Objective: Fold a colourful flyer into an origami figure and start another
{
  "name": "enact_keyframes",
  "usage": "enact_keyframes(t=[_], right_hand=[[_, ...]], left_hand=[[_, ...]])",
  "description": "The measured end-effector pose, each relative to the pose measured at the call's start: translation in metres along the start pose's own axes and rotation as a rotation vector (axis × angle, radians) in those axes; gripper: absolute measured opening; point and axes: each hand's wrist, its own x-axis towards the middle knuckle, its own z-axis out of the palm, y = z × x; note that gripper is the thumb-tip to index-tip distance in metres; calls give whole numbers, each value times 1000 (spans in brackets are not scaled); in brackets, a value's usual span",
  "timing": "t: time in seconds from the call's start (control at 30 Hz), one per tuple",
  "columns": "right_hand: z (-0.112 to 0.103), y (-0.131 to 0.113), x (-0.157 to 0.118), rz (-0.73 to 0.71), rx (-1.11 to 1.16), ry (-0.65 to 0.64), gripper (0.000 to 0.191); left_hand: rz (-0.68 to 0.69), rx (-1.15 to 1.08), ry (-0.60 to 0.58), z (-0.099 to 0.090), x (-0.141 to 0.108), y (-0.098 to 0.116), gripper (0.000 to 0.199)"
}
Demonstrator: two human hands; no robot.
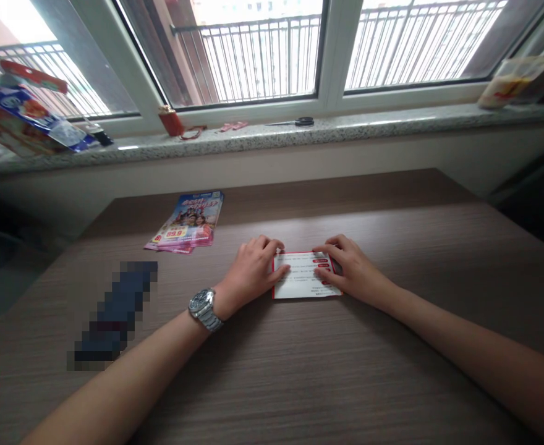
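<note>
The head camera shows me a white rectangular paper sheet with red edging and small red-backed labels among its printed lines (300, 287), lying on the brown wood-grain tabletop (272, 377). It sits directly between my two hands, touched from both sides. My bare left hand (256, 264) is at its left edge, half curled, with the thumb over the paper and the index finger by the upper left corner. My bare right hand (354, 267) mirrors it, thumb and index finger reaching over the right part of the sheet. Both hands have a gap between thumb and forefinger; from here I cannot tell whether either one pinches the paper or merely rests on it. A silver metal wristwatch (202, 307) circles my left wrist.

Beyond the left hand, well apart from the sheet, I see a pile of glossy blue-and-pink printed leaflets (192, 216), slightly fanned. Nearer me on the left lies a dark blue oblong (121, 303), blurred into blocks.

Past the table, a speckled grey stone sill (253, 139) carries dark-handled scissors (303, 122), a small red container (170, 122) and, far right, a translucent plastic cup (504, 89).
</note>
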Motion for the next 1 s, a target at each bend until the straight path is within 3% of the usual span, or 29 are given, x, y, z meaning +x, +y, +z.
enact_keyframes(t=[0.53, 0.7, 0.83, 1.0], right_hand=[[3, 2, -2, -8, 1, 14, 44], [2, -1, -1, 21, 45, 16, 43], [-3, -4, 2, 105, 162, 39, 43], [-7, -3, 7, 334, 347, 67, 35]], left_hand=[[-19, -151, 96, 10, -7, -3, 29], [38, -305, 122, 7, -8, -3, 10], [21, -495, 184, 8, -6, -4, 11], [-31, -633, 259, 10, -4, -4, 13]])
